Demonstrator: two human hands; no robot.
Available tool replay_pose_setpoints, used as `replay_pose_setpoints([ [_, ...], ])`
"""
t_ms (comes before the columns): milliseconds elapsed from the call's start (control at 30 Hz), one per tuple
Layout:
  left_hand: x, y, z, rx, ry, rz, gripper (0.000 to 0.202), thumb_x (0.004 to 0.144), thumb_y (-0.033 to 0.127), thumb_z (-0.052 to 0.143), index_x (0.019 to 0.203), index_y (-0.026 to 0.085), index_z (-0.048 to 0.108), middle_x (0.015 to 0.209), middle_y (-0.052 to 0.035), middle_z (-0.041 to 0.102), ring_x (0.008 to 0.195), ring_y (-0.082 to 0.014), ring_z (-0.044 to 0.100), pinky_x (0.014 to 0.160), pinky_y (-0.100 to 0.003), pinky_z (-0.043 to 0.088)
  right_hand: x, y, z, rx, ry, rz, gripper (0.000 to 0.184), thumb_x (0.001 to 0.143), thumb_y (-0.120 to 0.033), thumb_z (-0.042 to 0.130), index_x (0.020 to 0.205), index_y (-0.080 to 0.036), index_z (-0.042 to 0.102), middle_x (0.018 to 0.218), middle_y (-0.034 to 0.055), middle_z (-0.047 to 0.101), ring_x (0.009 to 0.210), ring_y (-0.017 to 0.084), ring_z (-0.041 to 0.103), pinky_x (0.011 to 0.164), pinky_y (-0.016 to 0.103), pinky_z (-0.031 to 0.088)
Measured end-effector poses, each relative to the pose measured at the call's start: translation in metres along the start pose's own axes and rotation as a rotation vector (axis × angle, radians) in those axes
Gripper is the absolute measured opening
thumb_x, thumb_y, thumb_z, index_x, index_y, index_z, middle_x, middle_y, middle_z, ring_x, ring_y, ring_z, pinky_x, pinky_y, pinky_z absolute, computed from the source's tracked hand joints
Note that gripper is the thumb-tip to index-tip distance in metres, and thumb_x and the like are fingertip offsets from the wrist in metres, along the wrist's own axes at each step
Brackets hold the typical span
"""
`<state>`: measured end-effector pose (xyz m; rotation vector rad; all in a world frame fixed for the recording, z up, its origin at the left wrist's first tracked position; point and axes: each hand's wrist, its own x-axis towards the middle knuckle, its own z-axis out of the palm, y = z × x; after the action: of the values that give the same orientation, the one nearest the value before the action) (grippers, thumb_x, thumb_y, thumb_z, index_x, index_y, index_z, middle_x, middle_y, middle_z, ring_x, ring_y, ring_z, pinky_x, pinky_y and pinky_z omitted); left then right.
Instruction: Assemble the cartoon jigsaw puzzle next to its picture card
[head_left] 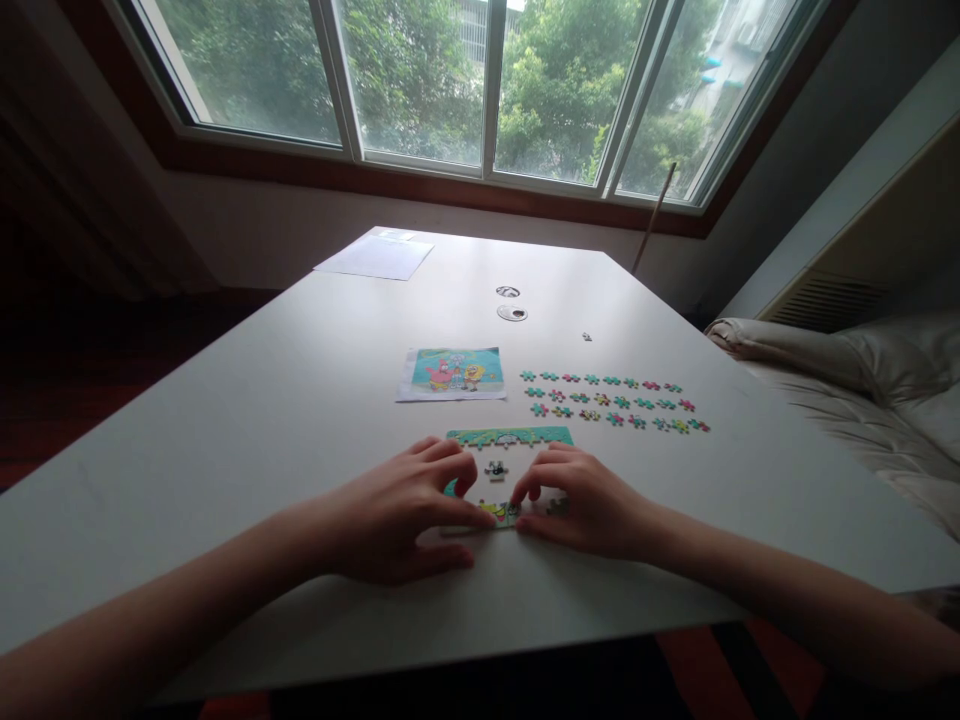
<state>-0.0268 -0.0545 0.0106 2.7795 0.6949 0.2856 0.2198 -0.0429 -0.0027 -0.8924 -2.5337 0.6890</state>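
Note:
A partly built jigsaw puzzle [510, 437] lies on the white table [247, 420] near its front edge; its teal top strip is joined and the middle is bare but for one loose piece [496, 468]. My left hand [409, 510] rests over the puzzle's left side, fingers curved down, fingertips on the bottom row of pieces [500, 513]. My right hand [589, 500] covers the right side, fingertips pressing the same bottom row. Neither hand lifts anything that I can see.
A cartoon reference picture [452, 373] lies behind the puzzle. Several loose pieces [611, 402] are set in rows to the right. Two round discs [511, 312] and a white sheet [375, 257] lie farther back. A cushioned sofa [862, 390] stands right of the table.

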Motion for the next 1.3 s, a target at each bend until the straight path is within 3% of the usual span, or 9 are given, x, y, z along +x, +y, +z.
replay_pose_setpoints([
  [333, 0.001, 0.000, 0.001, 0.000, 0.009, -0.002, 0.027, 0.084, 0.041, 0.057, 0.109, 0.033, 0.063, 0.092, -0.0055, 0.052, 0.082, -0.0207, 0.046, 0.077, -0.035, 0.039, 0.000, -0.001, 0.001, -0.009, -0.009, 0.067, 0.013, 0.072, -0.027, 0.071, 0.083, -0.022, 0.068, 0.076, 0.0004, 0.065, 0.076, 0.016, 0.057, 0.076, 0.030, 0.043],
  [667, 0.001, 0.001, 0.001, 0.009, -0.001, -0.004, 0.027, 0.085, 0.039, 0.057, 0.111, 0.032, 0.062, 0.091, -0.0060, 0.052, 0.081, -0.0210, 0.046, 0.078, -0.037, 0.039, 0.017, 0.014, -0.006, -0.106, 0.077, 0.009, 0.011, 0.079, -0.024, 0.065, 0.088, -0.020, 0.069, 0.079, 0.0033, 0.064, 0.076, 0.016, 0.057, 0.074, 0.030, 0.043],
  [933, 0.001, 0.002, 0.002, 0.029, -0.011, -0.006, 0.025, 0.087, 0.032, 0.055, 0.111, 0.033, 0.061, 0.093, -0.0053, 0.054, 0.084, -0.0214, 0.046, 0.079, -0.038, 0.038, 0.029, 0.016, -0.001, -0.231, 0.068, -0.038, 0.007, 0.079, -0.022, 0.065, 0.075, -0.018, 0.070, 0.073, 0.0036, 0.066, 0.070, 0.016, 0.053, 0.070, 0.028, 0.041],
  [1167, 0.002, 0.001, 0.002, 0.032, -0.006, 0.002, 0.026, 0.085, 0.028, 0.056, 0.111, 0.033, 0.061, 0.093, -0.0050, 0.054, 0.084, -0.0213, 0.046, 0.079, -0.038, 0.038, 0.030, 0.018, -0.002, -0.256, 0.054, -0.103, 0.009, 0.081, -0.018, 0.061, 0.075, -0.017, 0.068, 0.074, 0.0035, 0.065, 0.070, 0.015, 0.054, 0.073, 0.029, 0.041],
  [1300, 0.002, 0.001, 0.002, 0.018, 0.005, 0.007, 0.026, 0.085, 0.026, 0.056, 0.110, 0.032, 0.062, 0.091, -0.0047, 0.055, 0.082, -0.0209, 0.046, 0.078, -0.038, 0.038, 0.030, 0.021, -0.001, -0.240, 0.063, -0.106, 0.007, 0.080, -0.024, 0.065, 0.078, -0.018, 0.069, 0.074, 0.0031, 0.065, 0.071, 0.015, 0.054, 0.074, 0.029, 0.041],
])
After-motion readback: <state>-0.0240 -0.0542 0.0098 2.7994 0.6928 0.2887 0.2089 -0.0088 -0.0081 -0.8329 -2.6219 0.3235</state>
